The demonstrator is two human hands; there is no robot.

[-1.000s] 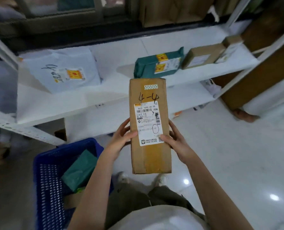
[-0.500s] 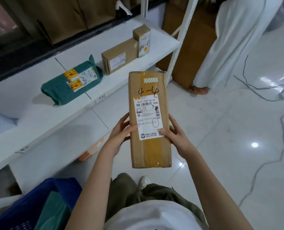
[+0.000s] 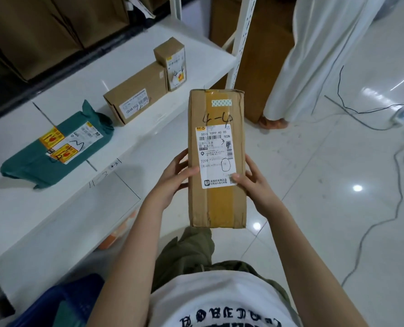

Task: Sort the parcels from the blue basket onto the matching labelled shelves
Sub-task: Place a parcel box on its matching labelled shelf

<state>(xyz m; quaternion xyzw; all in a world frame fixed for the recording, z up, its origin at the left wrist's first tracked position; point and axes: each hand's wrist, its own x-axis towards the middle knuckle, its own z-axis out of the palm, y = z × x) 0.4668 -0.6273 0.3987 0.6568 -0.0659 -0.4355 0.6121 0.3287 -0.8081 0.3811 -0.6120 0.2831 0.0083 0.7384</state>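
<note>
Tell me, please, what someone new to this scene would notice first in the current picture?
First, the long brown cardboard parcel marked "4-4", held upright at centre by the left hand and the right hand gripping its sides. Next, on the white shelf to the left lie a green plastic mailer bag and a flat brown carton, with a small upright box also marked "4-4".

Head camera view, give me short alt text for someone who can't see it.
Both hands, left and right, hold a long cardboard parcel marked 4-4 over the floor. Left of it, a white shelf carries a green parcel and two cardboard boxes.
</note>
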